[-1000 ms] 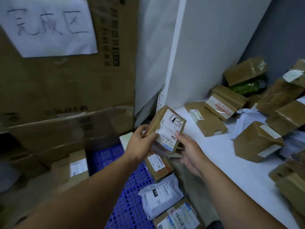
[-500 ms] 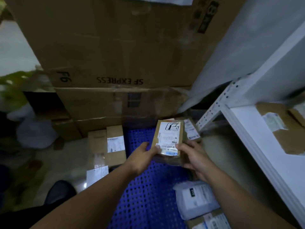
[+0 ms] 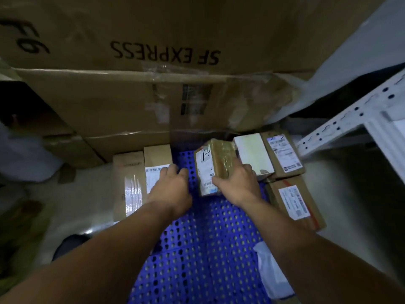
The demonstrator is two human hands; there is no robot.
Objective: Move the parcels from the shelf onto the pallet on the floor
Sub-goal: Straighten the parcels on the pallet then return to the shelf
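Head view shows a small brown cardboard parcel [image 3: 213,166], a flat rectangular box wrapped in shiny clear tape, with a white printed label on its left face. It stands tilted on its long edge over the rear part of the pallet [image 3: 203,249]; whether its lower edge touches the pallet cannot be told. The right hand [image 3: 237,187] grips this parcel, with the thumb on the label side and the fingers curled over the taped brown side. The left hand [image 3: 173,187] holds nothing; its loosely bent fingers rest at the edge of a labelled brown box [image 3: 157,156].

The pallet is blue plastic, a flat grid full of small round holes, and it lies on a pale glossy floor [image 3: 87,205]. At its left edge are the labelled brown box and, touching it, a taped brown box [image 3: 128,183]. At the right rear lie a white smooth box [image 3: 252,154] and beside it a brown parcel with a white label [image 3: 282,154]. In front of these is a bigger flat carton with a red stripe [image 3: 295,202]. A soft white plastic mailer [image 3: 271,270] lies nearer to the person, at the right edge.

Behind the pallet stand big corrugated cartons [image 3: 164,29], one printed "SF EXPRESS" upside down. On the right is the white metal shelf [image 3: 350,119], with a perforated post.
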